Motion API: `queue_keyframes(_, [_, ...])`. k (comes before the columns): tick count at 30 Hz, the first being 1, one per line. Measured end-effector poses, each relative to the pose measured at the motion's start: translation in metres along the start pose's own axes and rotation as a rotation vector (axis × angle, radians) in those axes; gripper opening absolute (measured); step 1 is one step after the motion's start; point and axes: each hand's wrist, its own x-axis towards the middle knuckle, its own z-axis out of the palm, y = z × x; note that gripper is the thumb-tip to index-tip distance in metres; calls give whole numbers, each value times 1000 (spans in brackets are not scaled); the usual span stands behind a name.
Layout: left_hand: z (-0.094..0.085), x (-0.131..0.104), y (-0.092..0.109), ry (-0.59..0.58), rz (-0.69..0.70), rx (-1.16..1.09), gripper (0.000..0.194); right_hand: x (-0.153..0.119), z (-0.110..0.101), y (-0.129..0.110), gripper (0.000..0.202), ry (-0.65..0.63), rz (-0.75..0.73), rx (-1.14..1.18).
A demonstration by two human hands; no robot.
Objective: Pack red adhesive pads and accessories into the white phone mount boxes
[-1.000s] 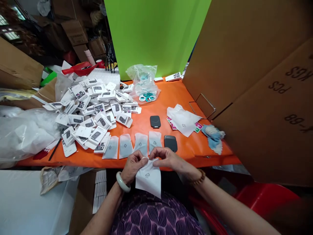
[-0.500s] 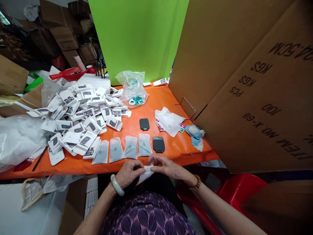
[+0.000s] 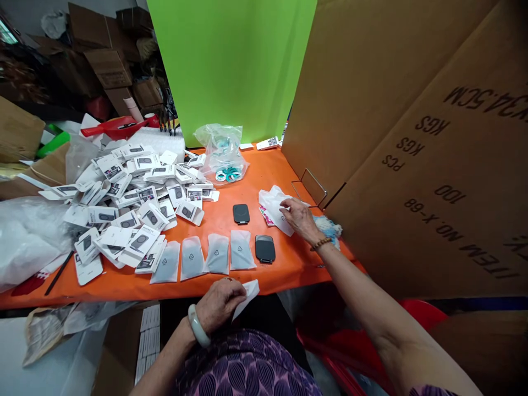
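My left hand (image 3: 221, 302) pinches a white translucent bag (image 3: 250, 292) over my lap, just below the table edge. Reaching out to the right, my right hand (image 3: 300, 220) is at the loose white bags (image 3: 275, 199), its thumb and index finger slightly apart at their surface. Between the hands lies a flat black pad (image 3: 264, 248) with rounded corners, and a second black pad (image 3: 241, 214) sits farther back. To their left, several bagged pads (image 3: 242, 251) lie in a row, each in a white sleeve with a triangular mark.
A heap of small white printed boxes (image 3: 140, 206) covers the left of the orange table (image 3: 272, 165). At the back stands a clear bag (image 3: 223, 148) with teal rings. A wire stand (image 3: 310, 187), a blue-white cloth (image 3: 330, 228) and a large carton (image 3: 412, 137) border the right side.
My right hand has left the bag over my lap and moved forward and right to the loose bags. My left hand still pinches its bag and has shifted slightly left and down.
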Motion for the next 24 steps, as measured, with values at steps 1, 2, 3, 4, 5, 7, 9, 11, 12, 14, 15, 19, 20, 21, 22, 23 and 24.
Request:
queue_keyframes(1, [-1, 0, 1, 5, -10, 3, 9, 3, 1, -3, 12, -31, -9, 4])
queue_keyframes(2, [-2, 0, 2, 5, -19, 9, 8, 3, 1, -4, 13, -74, -19, 12])
queue_keyframes(3, [-4, 0, 3, 0, -25, 17, 7, 2, 2, -5, 13, -125, -29, 24])
queue_keyframes(4, [-5, 0, 4, -8, -26, 26, 7, -2, 1, -5, 14, -184, -36, 34])
queue_keyframes(5, [-5, -1, 5, -18, -21, 36, 8, -7, 0, -4, 15, -247, -38, 44])
queue_keyframes(7, [-6, -1, 5, -22, -9, 53, 12, -22, -1, -1, 16, -374, -2, 58])
queue_keyframes(9, [-6, -1, 6, -11, -1, 60, 15, -38, -2, 1, 17, -471, 62, 96])
queue_keyframes(11, [-4, 0, 6, -4, 6, 51, 15, -52, 1, 0, 17, -500, 105, 161])
queue_keyframes(12, [-3, 0, 6, -6, 10, 46, 14, -57, 3, 0, 17, -479, 114, 194])
queue_keyframes(14, [-1, 2, 6, -21, 20, 57, 12, -63, 9, -4, 24, -426, 104, 241])
queue_keyframes(15, [0, 2, 6, -30, 24, 78, 11, -64, 11, -6, 31, -415, 91, 251])
queue_keyframes(19, [0, 3, 6, -58, 41, 196, 12, -61, 17, -17, 42, -480, 44, 194])
queue_keyframes(20, [0, 3, 6, -57, 45, 216, 13, -59, 16, -20, 41, -499, 52, 171])
queue_keyframes(21, [0, 3, 6, -53, 50, 230, 13, -58, 16, -23, 40, -519, 70, 153])
queue_keyframes(22, [0, 3, 6, -47, 55, 239, 13, -57, 15, -25, 39, -542, 95, 147])
queue_keyframes(23, [-1, 2, 6, -41, 62, 243, 13, -56, 14, -28, 39, -568, 124, 153])
queue_keyframes(24, [-1, 2, 6, -37, 69, 245, 14, -56, 13, -29, 39, -592, 152, 178])
